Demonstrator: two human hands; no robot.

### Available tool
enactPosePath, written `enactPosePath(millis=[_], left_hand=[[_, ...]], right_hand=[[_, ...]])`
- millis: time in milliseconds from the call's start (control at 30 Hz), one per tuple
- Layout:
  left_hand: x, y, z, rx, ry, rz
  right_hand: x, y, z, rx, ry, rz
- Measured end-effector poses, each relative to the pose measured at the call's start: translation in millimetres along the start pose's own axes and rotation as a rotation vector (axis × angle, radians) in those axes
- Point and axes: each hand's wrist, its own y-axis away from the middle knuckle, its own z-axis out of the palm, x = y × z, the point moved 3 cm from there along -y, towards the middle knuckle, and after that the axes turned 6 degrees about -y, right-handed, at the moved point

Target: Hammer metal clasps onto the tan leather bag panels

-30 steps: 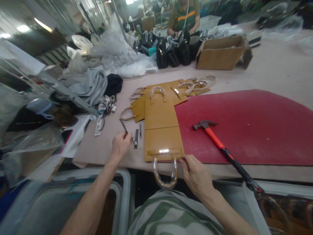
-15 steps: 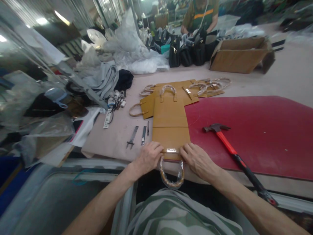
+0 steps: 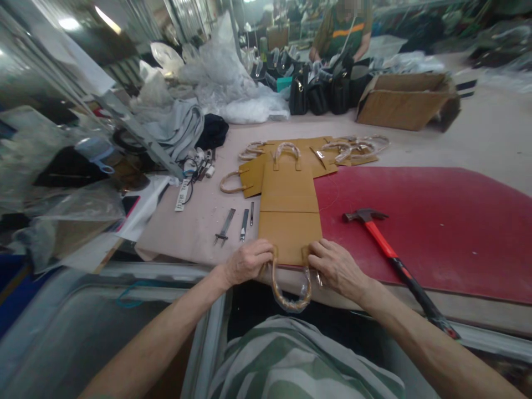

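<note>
A flat tan leather bag panel (image 3: 290,221) lies on the table in front of me, with a plastic-wrapped handle (image 3: 291,291) hanging over the near edge. My left hand (image 3: 248,261) grips the panel's near left corner, fingers curled. My right hand (image 3: 336,267) pinches the near right corner beside the handle. Several thin metal punch tools (image 3: 236,224) lie just left of the panel. A hammer with a red and black handle (image 3: 390,257) rests on the red mat (image 3: 436,221) to my right.
More tan panels with handles (image 3: 316,152) lie farther back. A cardboard box (image 3: 405,100), black bags (image 3: 320,91) and plastic wrap (image 3: 233,94) sit behind them, where another person in a green top works. Clutter and grey cloth (image 3: 174,130) fill the left side.
My left hand left the tools and came to the panel's near edge. Both hands now hold the near corners, and the shiny metal plate seen before is no longer visible.
</note>
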Motion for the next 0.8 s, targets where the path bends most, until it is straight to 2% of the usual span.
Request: enactPosePath(millis=[133,300,367,467,567,633,733,800], left_hand=[[0,16,6.6,0.124,0.056,-0.046],[11,24,12.7,0.155,-0.014,-0.114],[13,25,13.3,0.155,-0.001,-0.111],[17,21,12.8,0.179,0.043,-0.119],[24,9,14.3,0.224,0.124,-0.188],[30,0,19.1,0.215,0.151,-0.181],[31,-6,25.6,0.237,0.13,-0.141],[24,-2,24.1,0.301,0.135,-0.191]], right_hand=[[2,12,5,0.049,-0.032,-0.003],[-5,25,8,0.232,-0.171,0.064],[-6,27,9,0.256,-0.223,0.073],[-3,28,9,0.294,-0.237,0.093],[8,30,10,0.379,-0.229,0.179],[14,32,13,0.411,-0.213,0.224],[19,33,17,0.446,-0.176,0.203],[20,33,20,0.47,-0.158,0.18]])
